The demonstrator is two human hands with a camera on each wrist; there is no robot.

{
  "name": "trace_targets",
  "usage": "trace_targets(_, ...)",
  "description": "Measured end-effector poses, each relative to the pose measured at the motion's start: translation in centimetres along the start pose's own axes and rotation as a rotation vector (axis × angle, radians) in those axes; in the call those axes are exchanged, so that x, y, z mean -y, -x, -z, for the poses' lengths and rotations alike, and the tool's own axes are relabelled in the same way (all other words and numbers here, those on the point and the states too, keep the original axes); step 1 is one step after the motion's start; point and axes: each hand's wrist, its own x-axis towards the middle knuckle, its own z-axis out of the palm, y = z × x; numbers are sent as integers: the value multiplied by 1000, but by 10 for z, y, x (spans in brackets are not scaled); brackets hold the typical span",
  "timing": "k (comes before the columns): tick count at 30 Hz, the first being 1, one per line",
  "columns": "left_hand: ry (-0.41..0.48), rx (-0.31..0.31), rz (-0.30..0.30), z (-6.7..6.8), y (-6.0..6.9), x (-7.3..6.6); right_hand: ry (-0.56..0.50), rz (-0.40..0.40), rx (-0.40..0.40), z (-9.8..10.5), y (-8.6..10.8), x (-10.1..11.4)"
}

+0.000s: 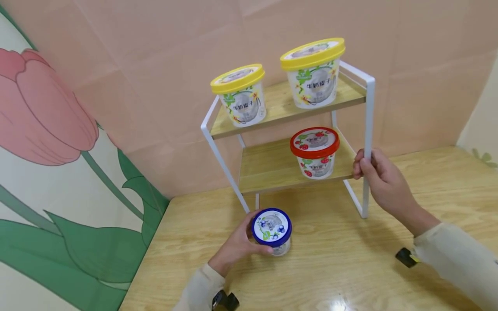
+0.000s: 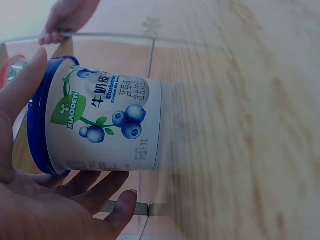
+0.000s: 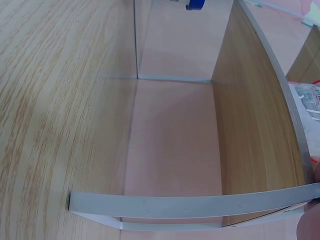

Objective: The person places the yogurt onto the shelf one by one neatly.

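My left hand point(image 1: 241, 239) holds a milk-drink cup with a blue lid point(image 1: 271, 227), low in front of the rack. In the left wrist view the cup point(image 2: 107, 117) shows blueberries on its white side, its base at the tabletop. The thumb lies by the lid and the fingers reach round the other side. My right hand point(image 1: 387, 181) grips the right front white post of a two-tier shelf rack point(image 1: 368, 125), level with the lower shelf. A red-lidded cup point(image 1: 316, 153) stands on that lower shelf. Two yellow-lidded cups, a left one point(image 1: 243, 97) and a right one point(image 1: 314, 73), stand on the upper shelf.
The rack stands on a wood-grain table point(image 1: 311, 280) before a pinkish backdrop point(image 1: 163, 86). To the left is a panel with a large painted tulip point(image 1: 43, 112). Under the lower shelf, the right wrist view shows the rack's white bottom bar point(image 3: 175, 206).
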Motion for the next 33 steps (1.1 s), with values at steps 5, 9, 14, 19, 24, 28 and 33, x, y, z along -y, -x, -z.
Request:
trace_targets(5, -4, 1, -9, -1, -1, 2, -4, 3, 5, 1, 0, 0)
trace_targets(9, -23, 7, -15, 1, -2, 2, -5, 5, 6, 1, 0, 0)
trace_targets(14, -37, 9, -16, 10, 0, 0, -13, 6, 6, 1, 1, 0)
trace_targets(19, -27, 31, -7, 20, 3, -2, -12, 7, 5, 1, -1, 0)
trace_targets(24, -4, 64, 15, 31, 8, -7, -31, 1, 4, 0, -1, 2)
trace_targets(28, 18, 81, 20, 38, 12, -10, -45, -3, -1, 0, -1, 3)
trace_targets(33, 37, 106, 16, 41, 12, -12, -17, -4, 6, 1, 0, 2)
